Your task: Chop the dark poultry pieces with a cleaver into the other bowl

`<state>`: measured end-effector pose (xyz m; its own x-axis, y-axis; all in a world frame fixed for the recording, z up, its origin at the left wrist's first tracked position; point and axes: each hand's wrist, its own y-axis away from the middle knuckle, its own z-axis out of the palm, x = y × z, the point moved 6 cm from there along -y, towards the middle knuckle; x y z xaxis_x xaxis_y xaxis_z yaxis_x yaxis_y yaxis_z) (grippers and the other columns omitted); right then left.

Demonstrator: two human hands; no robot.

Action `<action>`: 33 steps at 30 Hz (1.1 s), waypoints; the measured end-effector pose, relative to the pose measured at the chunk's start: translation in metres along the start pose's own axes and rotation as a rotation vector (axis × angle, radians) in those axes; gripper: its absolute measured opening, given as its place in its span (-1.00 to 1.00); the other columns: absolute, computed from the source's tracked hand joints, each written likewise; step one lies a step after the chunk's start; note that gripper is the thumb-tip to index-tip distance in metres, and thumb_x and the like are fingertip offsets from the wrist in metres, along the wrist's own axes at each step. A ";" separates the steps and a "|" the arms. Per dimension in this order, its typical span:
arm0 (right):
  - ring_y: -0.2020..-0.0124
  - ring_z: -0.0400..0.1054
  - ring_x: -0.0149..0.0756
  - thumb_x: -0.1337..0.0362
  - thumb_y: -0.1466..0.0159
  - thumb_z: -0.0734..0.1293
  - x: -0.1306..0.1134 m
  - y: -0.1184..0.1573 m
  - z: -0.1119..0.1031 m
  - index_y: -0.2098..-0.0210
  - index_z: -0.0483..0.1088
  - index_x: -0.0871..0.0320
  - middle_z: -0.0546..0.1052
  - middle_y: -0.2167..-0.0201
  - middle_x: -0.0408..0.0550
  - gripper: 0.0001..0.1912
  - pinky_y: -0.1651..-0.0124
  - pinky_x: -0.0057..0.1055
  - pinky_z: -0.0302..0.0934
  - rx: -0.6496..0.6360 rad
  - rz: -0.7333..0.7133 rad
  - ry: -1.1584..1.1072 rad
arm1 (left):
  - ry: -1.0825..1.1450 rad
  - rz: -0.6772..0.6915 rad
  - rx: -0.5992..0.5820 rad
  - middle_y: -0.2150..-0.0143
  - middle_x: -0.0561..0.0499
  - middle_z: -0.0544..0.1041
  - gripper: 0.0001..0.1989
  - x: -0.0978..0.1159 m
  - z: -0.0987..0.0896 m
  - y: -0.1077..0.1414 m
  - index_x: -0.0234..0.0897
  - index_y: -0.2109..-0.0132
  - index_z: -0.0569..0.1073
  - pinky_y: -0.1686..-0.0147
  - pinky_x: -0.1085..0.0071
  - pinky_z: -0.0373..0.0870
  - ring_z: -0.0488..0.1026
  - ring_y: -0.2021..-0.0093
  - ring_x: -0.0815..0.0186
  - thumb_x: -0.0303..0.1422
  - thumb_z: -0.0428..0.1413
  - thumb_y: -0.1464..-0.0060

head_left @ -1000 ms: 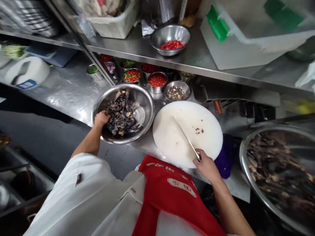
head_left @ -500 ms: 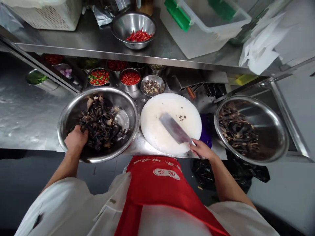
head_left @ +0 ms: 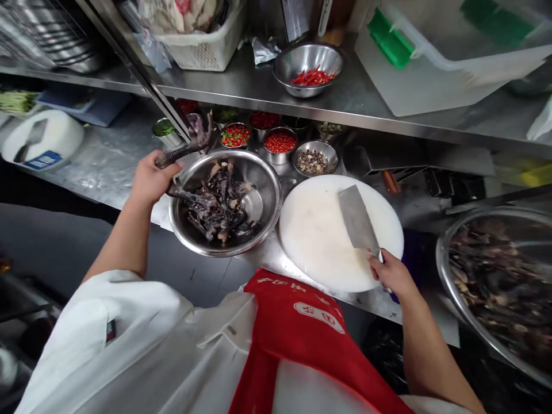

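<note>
My left hand [head_left: 152,179] is closed around a dark chicken foot [head_left: 183,152], lifted at the left rim of a steel bowl [head_left: 271,230]. Its clawed toes point up and to the right. A second dark foot appears to hang from the same grip over the rim. More dark feet [head_left: 218,204] are heaped inside the bowl. My right hand [head_left: 391,271] grips the handle of a cleaver [head_left: 357,217], whose broad blade is over the round white cutting board [head_left: 313,230]. Whether the blade touches the board I cannot tell.
Another large bowl [head_left: 443,259] of dark pieces stands at the right. Small steel bowls with chopped chillies [head_left: 280,142] and a dark-and-pale mix [head_left: 314,162] line the back. Above them runs a steel shelf [head_left: 241,95] with a plastic bin [head_left: 431,86]. A second round board [head_left: 64,135] lies far left.
My left hand has risen out of the bowl and moved to its left rim, bringing feet up with it. The cleaver stays over the board, turned more upright in view. The view has swung left.
</note>
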<state>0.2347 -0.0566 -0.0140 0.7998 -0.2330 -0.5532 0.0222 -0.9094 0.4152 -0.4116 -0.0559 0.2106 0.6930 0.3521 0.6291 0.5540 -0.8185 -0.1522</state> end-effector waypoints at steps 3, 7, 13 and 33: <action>0.63 0.30 -0.37 0.03 -0.22 0.19 -0.004 0.008 0.008 0.40 0.28 0.09 0.41 0.69 -0.21 -0.73 0.48 -0.46 0.13 -0.007 0.015 -0.035 | 0.405 -0.063 -0.132 0.50 0.16 0.31 -0.59 0.028 0.041 0.012 -0.33 0.22 0.36 0.50 0.57 0.22 0.19 0.55 0.53 -0.14 0.25 0.12; 0.59 0.34 -0.35 0.04 -0.24 0.19 -0.006 0.017 0.013 0.36 0.28 0.09 0.41 0.68 -0.22 -0.75 0.46 -0.47 0.13 0.074 0.060 -0.080 | 0.705 -0.156 -0.348 0.52 0.14 0.31 -0.55 0.067 0.142 0.041 -0.27 0.23 0.35 0.55 0.54 0.24 0.24 0.58 0.49 0.03 0.16 0.04; 0.61 0.33 -0.36 0.04 -0.24 0.19 -0.004 0.031 0.021 0.32 0.28 0.09 0.40 0.67 -0.25 -0.75 0.48 -0.49 0.11 0.106 0.093 -0.203 | 0.783 -0.142 -0.835 0.55 0.11 0.27 -0.55 0.127 0.306 0.091 -0.28 0.28 0.37 0.55 0.50 0.26 0.24 0.60 0.46 0.07 0.06 -0.04; 0.71 0.19 -0.47 -0.04 -0.11 0.40 0.068 0.096 0.031 0.13 0.28 0.12 0.33 0.63 -0.34 -0.52 0.61 -0.50 0.14 0.184 0.259 -1.181 | -0.169 0.657 -0.614 -0.26 -0.21 0.28 -0.52 0.215 0.414 0.182 -0.38 -0.18 0.34 -0.29 0.28 0.04 0.14 -0.30 0.15 -0.21 -0.06 -0.22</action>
<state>0.2720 -0.1706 -0.0341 -0.2708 -0.4968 -0.8246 -0.2186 -0.8024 0.5552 0.0293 0.0593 0.0028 0.8674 -0.2474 0.4318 -0.2847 -0.9583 0.0230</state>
